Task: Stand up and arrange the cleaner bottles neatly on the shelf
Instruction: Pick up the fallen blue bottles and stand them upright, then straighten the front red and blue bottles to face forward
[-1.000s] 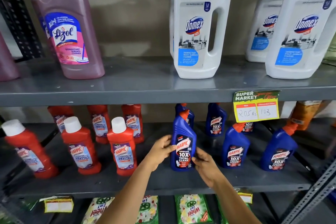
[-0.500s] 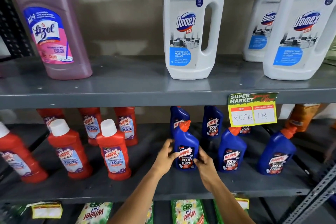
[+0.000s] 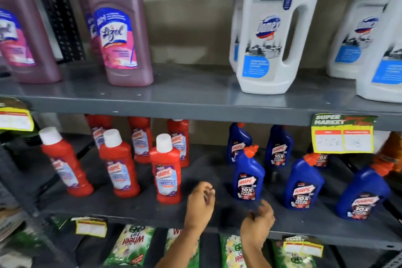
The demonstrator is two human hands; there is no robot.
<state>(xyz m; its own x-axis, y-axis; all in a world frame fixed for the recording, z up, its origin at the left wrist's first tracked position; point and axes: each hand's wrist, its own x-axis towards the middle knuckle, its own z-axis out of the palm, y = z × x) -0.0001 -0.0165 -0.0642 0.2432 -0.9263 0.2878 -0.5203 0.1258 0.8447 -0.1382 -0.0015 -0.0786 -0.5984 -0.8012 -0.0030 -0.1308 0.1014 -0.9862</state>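
On the middle grey shelf (image 3: pixel 134 213) stand several blue Harpic bottles with orange caps. The front one (image 3: pixel 248 177) stands upright just past my hands. My left hand (image 3: pixel 201 203) hovers to its lower left, fingers loosely curled and holding nothing. My right hand (image 3: pixel 258 221) is just below and in front of the bottle, fingers apart, also free of it. Two more blue bottles (image 3: pixel 303 184) (image 3: pixel 363 194) stand to the right, others behind. Several red Harpic bottles, one of them (image 3: pixel 167 172) nearest my left hand, stand upright on the left part of the shelf.
The upper shelf (image 3: pixel 195 93) carries pink Lizol bottles (image 3: pixel 118 28) and big white Domex jugs (image 3: pixel 275 28). A yellow price tag (image 3: pixel 342 135) hangs from its edge. Green Wheel detergent packs (image 3: pixel 132 246) lie on the shelf below. A slotted metal upright rises at the back left.
Both hands have let go of the front blue Harpic bottle and drawn back toward the shelf edge. The bottle stays standing. The camera has swung left.
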